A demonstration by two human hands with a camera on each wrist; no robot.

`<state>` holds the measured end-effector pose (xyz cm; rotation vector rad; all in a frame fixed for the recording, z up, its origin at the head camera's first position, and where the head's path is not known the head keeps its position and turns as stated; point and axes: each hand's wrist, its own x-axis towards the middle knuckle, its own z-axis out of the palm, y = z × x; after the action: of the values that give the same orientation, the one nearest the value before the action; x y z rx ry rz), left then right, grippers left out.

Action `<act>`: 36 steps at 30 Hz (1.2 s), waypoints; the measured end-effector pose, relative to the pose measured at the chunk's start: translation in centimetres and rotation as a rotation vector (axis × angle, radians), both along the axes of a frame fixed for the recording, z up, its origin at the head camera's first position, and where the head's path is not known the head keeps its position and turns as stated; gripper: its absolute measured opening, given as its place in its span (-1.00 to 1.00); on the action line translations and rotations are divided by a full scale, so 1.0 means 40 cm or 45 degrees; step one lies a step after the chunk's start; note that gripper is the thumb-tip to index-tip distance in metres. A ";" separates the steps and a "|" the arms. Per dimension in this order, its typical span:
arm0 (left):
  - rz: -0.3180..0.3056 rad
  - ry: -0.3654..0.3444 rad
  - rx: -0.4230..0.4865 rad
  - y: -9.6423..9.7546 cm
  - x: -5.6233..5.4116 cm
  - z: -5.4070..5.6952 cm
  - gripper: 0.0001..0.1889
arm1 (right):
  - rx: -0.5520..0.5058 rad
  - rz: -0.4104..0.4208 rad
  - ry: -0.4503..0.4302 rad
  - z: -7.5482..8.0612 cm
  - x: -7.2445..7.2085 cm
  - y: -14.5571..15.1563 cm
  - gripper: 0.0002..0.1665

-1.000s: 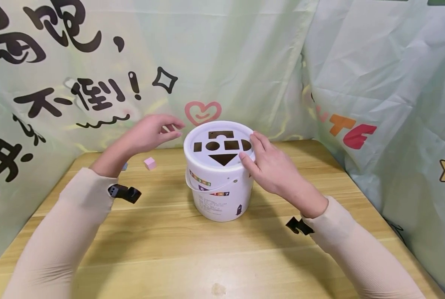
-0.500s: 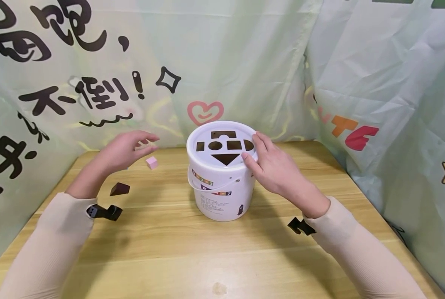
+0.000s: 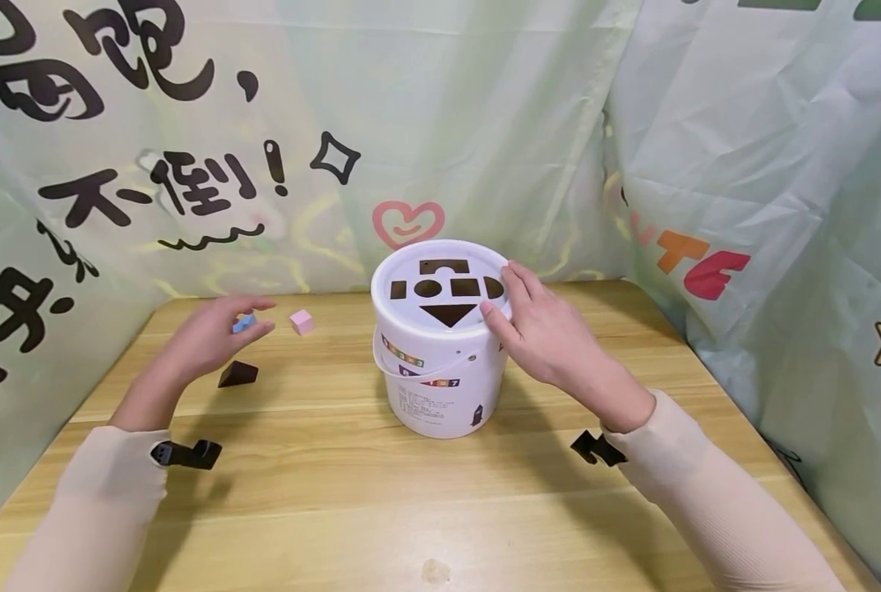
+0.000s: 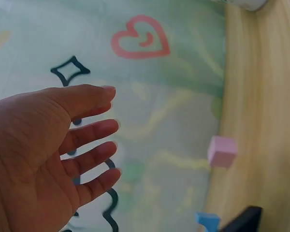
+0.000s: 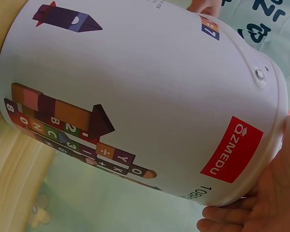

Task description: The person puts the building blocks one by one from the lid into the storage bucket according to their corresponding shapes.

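Observation:
A white bucket [image 3: 420, 403] with a thin handle stands upright on the table, its lid [image 3: 403, 316] cut with several shaped holes. My right hand [image 3: 547, 337] rests on the right edge of the lid, fingers and thumb spread over the rim; in the right wrist view, fingertips lie against the bucket's side. My left hand [image 3: 200, 339] hovers at the left with relaxed, parted fingers and holds nothing. Beyond its fingers is a small blue block [image 3: 244, 323], partly hidden by them. A dark wedge-like block [image 3: 237, 374] lies below the hand, and a pink cube [image 3: 302, 321] lies to its right.
The wooden table [image 3: 337, 510] ends at the back against a printed cloth [image 3: 485, 123], with another cloth wall on the right. A black clip-like device sits on each wrist.
My left hand has moved left and down from beside the bucket toward the blocks, bringing the dark and blue blocks into sight. The right hand stays on the lid; the view shifts slightly.

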<state>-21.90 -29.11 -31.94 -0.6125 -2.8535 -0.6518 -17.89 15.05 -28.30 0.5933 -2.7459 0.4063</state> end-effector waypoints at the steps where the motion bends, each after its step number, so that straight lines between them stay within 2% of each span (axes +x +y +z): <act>1: 0.000 0.005 0.003 -0.007 0.001 -0.009 -0.54 | 0.001 -0.001 -0.001 0.000 0.000 0.000 -0.16; 5: 0.000 0.013 0.012 -0.037 0.000 -0.050 -0.54 | 0.003 -0.002 -0.001 0.001 0.001 -0.001 -0.16; 13: 0.067 -0.111 0.104 -0.106 0.000 -0.146 -0.36 | 0.007 -0.004 0.003 -0.001 0.001 -0.002 -0.16; 20: 0.109 -0.189 0.098 -0.140 -0.005 -0.203 -0.33 | 0.004 -0.001 0.001 0.001 0.000 -0.003 -0.16; 25: 0.129 -0.214 0.098 -0.152 -0.008 -0.229 -0.34 | 0.002 -0.001 -0.001 0.001 0.000 -0.003 -0.16; 33: 0.159 -0.276 0.110 -0.159 -0.008 -0.248 -0.32 | -0.012 -0.004 -0.003 -0.001 -0.001 0.001 -0.15; 36: 0.169 -0.273 0.110 -0.162 -0.007 -0.257 -0.30 | -0.015 -0.002 0.002 -0.002 -0.001 0.001 -0.16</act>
<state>-22.17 -35.57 -42.22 -0.3561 -3.0080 -0.8608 -17.93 15.08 -28.39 0.5885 -2.7406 0.4208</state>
